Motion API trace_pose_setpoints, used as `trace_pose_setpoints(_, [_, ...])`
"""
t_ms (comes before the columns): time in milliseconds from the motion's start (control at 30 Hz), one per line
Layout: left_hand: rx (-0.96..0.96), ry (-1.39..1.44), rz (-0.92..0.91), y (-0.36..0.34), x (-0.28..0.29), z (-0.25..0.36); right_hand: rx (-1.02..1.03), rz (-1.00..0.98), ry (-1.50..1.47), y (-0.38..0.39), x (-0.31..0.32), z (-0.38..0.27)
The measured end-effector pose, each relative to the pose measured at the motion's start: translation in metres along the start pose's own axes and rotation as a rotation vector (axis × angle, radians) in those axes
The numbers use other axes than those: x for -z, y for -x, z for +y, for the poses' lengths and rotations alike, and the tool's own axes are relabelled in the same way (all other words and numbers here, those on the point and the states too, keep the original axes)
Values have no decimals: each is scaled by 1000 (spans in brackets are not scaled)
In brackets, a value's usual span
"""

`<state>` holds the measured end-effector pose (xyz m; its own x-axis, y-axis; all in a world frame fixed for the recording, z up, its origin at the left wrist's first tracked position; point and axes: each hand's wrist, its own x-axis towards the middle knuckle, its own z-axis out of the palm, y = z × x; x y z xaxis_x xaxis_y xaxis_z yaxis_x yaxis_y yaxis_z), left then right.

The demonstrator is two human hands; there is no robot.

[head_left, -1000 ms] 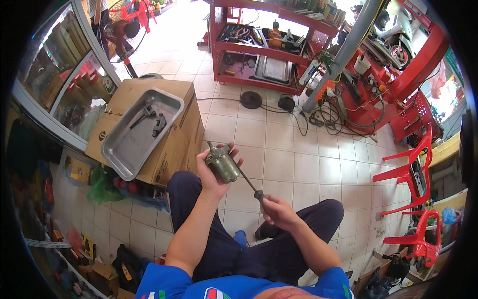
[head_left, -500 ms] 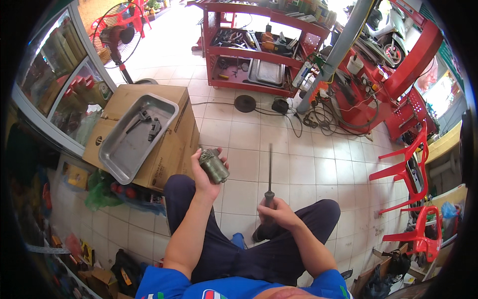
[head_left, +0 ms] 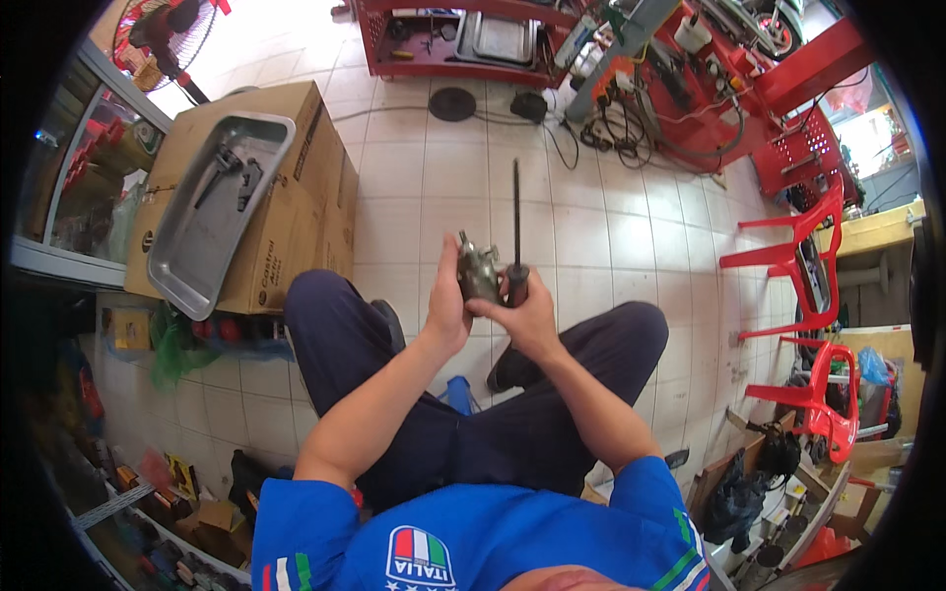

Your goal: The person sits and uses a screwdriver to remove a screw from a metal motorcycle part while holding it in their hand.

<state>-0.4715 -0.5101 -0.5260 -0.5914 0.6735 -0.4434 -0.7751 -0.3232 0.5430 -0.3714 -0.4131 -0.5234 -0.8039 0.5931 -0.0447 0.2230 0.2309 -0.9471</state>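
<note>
A small cylindrical metal motor [head_left: 480, 276], grey-green with a short stub at its upper end, is held in front of my knees. My left hand [head_left: 449, 307] lies along its left side, fingers pointing up and palm against it. From the right, my right hand [head_left: 533, 317] closes on the dark handle of a long screwdriver [head_left: 516, 212] and rests its thumb against the motor's lower end. The screwdriver's shaft points straight away from me, beside the motor and apart from its upper end. My right fingers are partly hidden behind the handle.
On my left, a metal tray [head_left: 187, 258] with dark metal parts [head_left: 229, 175] stands on a cardboard box [head_left: 320, 182]. Ahead are a red tool cart [head_left: 394, 67], a round black disc [head_left: 452, 104] and tangled cables [head_left: 621, 133]. Red plastic chairs [head_left: 778, 260] stand at right.
The motor has come right and the screwdriver left, so both hands now meet at the motor. The motor has turned stub end up. The view has tipped down toward my lap.
</note>
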Motion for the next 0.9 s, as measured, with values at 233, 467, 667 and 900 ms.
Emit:
trace_pose_setpoints(233, [0,-66,-14,3,-4,7,-212,-49,-293,-11,20,5])
trace_pose_setpoints(467, [56,11,-25,-13,-5,-12,-386,-127,-584,-6,29,4])
trace_pose_setpoints(667, [174,314,-6,-18,2,-7,-314,-140,-376,-5,20,-16])
trace_pose_setpoints(900, [55,664,-255,-28,12,31,63,-15,135,21,25,-25])
